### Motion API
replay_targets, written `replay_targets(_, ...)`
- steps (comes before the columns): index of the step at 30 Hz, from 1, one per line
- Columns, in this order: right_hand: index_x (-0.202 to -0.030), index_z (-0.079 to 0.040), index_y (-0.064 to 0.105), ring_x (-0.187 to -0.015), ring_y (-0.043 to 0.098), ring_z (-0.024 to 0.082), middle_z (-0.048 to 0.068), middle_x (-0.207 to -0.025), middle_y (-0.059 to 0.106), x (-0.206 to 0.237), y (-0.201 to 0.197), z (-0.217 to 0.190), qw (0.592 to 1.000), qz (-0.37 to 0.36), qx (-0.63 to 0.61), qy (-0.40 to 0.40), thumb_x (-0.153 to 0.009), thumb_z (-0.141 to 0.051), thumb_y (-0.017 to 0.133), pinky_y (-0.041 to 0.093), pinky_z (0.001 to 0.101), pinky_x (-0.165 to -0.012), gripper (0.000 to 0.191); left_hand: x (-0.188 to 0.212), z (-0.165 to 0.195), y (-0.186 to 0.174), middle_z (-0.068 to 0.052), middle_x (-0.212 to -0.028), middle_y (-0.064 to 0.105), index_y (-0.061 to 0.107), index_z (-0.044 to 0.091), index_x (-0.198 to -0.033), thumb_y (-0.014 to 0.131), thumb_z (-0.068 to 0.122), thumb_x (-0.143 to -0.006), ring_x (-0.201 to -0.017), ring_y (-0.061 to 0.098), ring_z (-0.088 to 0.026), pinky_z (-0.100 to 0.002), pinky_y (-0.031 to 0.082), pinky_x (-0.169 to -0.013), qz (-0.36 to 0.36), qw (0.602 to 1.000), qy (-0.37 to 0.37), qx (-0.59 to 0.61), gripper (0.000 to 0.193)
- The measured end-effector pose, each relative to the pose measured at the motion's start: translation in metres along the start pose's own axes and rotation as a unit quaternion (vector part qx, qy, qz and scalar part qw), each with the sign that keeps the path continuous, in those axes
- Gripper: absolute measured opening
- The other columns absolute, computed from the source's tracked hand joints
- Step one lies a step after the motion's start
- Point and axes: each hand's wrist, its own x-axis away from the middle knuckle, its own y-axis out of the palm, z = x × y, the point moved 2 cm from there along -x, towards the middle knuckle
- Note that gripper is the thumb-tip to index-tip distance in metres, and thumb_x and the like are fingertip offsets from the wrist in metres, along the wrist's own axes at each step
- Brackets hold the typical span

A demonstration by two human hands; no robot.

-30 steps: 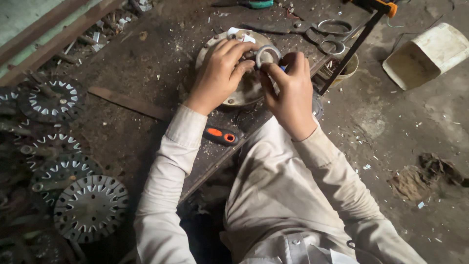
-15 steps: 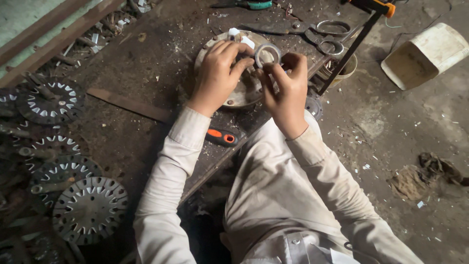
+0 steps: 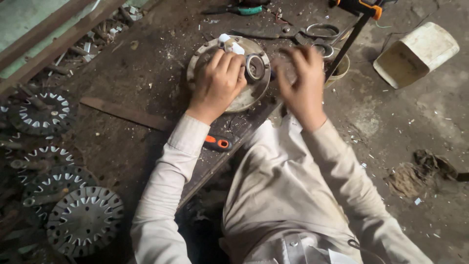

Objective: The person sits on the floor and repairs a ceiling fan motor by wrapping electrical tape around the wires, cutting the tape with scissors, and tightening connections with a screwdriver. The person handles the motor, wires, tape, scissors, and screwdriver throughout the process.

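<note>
I see my left hand (image 3: 218,80) lying flat across a round metal plate (image 3: 244,100) on the dirty workbench (image 3: 146,58), fingers curled down over the plate's top and pressing it in place rather than pinching anything. Just beside those fingertips, on the right half of the plate, stands a grey ring (image 3: 254,67), upright on its edge; it touches or nearly touches my fingers, though I cannot tell which. A small white piece (image 3: 233,45) pokes out at the plate's far rim, above my knuckles.

My right hand (image 3: 302,83) hangs in the air just right of the plate, blurred (too smeared to read the fingers well), so I cannot tell whether it grips anything or is simply half closed. It is close to the ring but apart from it.

Beyond the plate lie a pair of scissors (image 3: 312,33) and a green-handled screwdriver (image 3: 239,10). A dark bar with an orange cap (image 3: 359,22) slants down past my right hand toward a small round tin (image 3: 339,68). An orange-handled tool (image 3: 217,143) lies on the bench near my left sleeve. A cream plastic tub (image 3: 415,54) lies tipped on the floor to the right, and a stack of slotted metal discs (image 3: 83,220) sits at the lower left.
</note>
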Motion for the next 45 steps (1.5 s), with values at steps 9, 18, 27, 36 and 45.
replay_targets(9, -0.127, -0.004, 0.066, -0.123, 0.059, 0.037, 0.015, -0.13, 0.064, -0.041, -0.004, 0.113, 0.959, -0.162, 0.205, -0.11, -0.094, -0.012, 0.073, 0.047, 0.0478, -0.098, 0.035, 0.001, 0.002, -0.002, -0.014, -0.105, 0.068, 0.069, -0.001, -0.105, 0.07, 0.003, -0.093, -0.1, 0.063, -0.031, -0.041, 0.053, -0.085, -0.005, 0.999, -0.01, 0.038, 0.012)
replay_targets(18, -0.113, 0.004, 0.064, -0.109, 0.062, 0.042, 0.025, -0.114, 0.062, -0.037, -0.016, 0.123, 0.929, -0.275, 0.24, -0.061, -0.069, -0.019, 0.08, 0.054, 0.0458, -0.091, 0.052, 0.004, 0.0, -0.001, -0.017, -0.108, 0.066, 0.065, -0.004, -0.108, 0.071, 0.001, -0.092, -0.102, 0.061, -0.034, -0.042, 0.052, -0.089, -0.038, 0.999, 0.011, 0.026, 0.018)
replay_targets(27, -0.098, 0.001, 0.07, -0.083, 0.069, 0.044, 0.024, -0.09, 0.07, 0.008, -0.021, 0.132, 0.917, -0.306, 0.23, 0.108, -0.072, -0.023, 0.082, 0.055, 0.0507, -0.073, 0.037, 0.011, -0.002, 0.011, -0.017, -0.11, 0.064, 0.061, -0.004, -0.11, 0.07, -0.001, -0.093, -0.102, 0.061, -0.034, -0.042, 0.053, -0.091, 0.007, 1.0, 0.018, 0.002, 0.019)
replay_targets(36, -0.1, 0.004, 0.074, -0.066, 0.06, 0.007, 0.001, -0.076, 0.066, 0.071, -0.047, 0.135, 0.854, -0.252, -0.314, 0.329, -0.093, -0.023, 0.079, 0.048, 0.0268, -0.057, 0.028, 0.019, -0.004, 0.019, -0.02, -0.118, 0.063, 0.06, -0.004, -0.12, 0.066, 0.002, -0.098, -0.111, 0.059, -0.037, -0.044, 0.05, -0.097, -0.001, 1.0, -0.011, -0.011, 0.024)
replay_targets(45, -0.078, 0.005, 0.058, -0.056, 0.038, 0.023, 0.014, -0.063, 0.043, 0.139, -0.092, 0.072, 0.943, -0.203, -0.057, 0.258, -0.082, -0.031, 0.092, 0.033, 0.0344, -0.053, 0.05, 0.008, 0.0, 0.001, -0.015, -0.11, 0.067, 0.067, -0.001, -0.113, 0.065, -0.004, -0.095, -0.106, 0.064, -0.031, -0.04, 0.054, -0.09, -0.035, 0.997, -0.049, 0.057, 0.019)
